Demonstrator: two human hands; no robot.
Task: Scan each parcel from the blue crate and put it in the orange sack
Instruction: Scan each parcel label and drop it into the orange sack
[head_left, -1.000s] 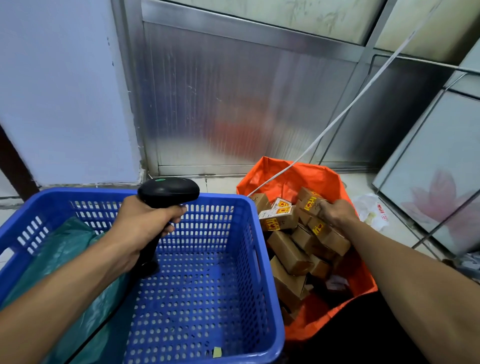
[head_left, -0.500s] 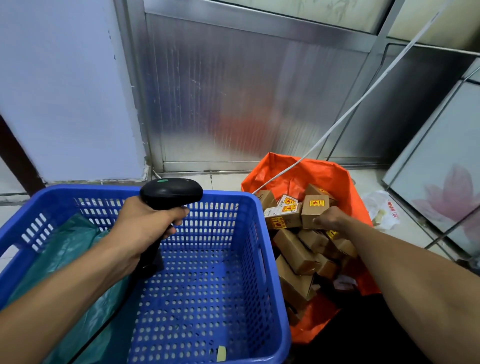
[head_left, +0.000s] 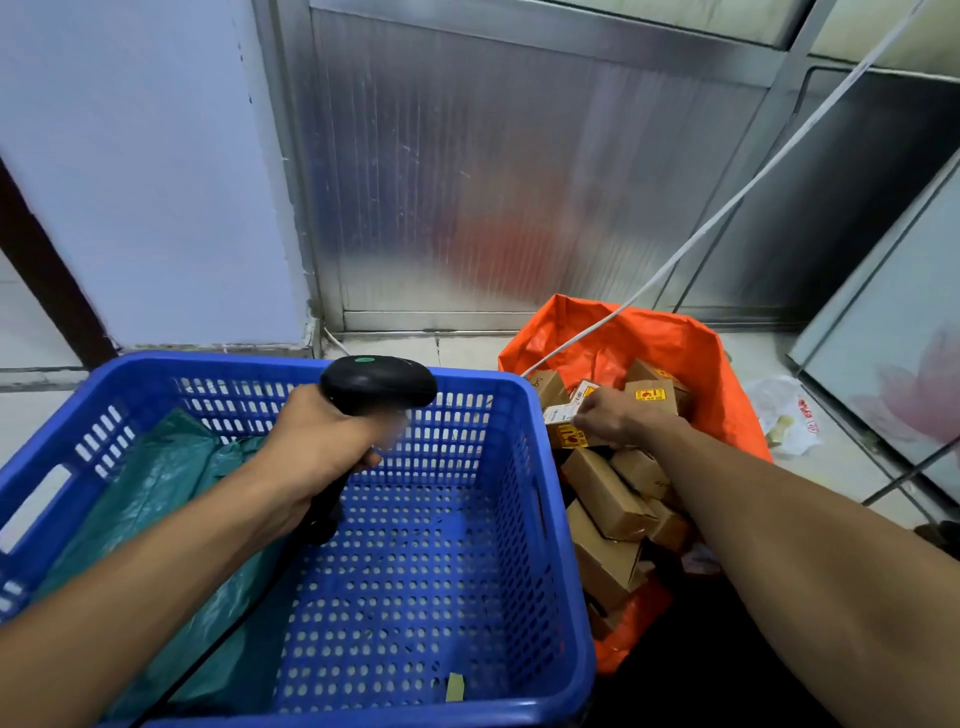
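Parcels, small brown cardboard boxes, lie heaped in the orange sack on the floor, just beside the blue crate. My right hand is down among the top boxes, fingers curled at one carrying a yellow label; I cannot tell whether it grips that box or only rests on it. My left hand is closed around the handle of the black barcode scanner, held over the crate.

No box shows in the crate; only a green plastic bag lies against its left wall, so I judge the load nearly cleared.

Risks from here:
- The heap stands near the sack's rim; pressing it could tip a box onto the floor.
- A white cable runs into the sack mouth and could snag my arm.
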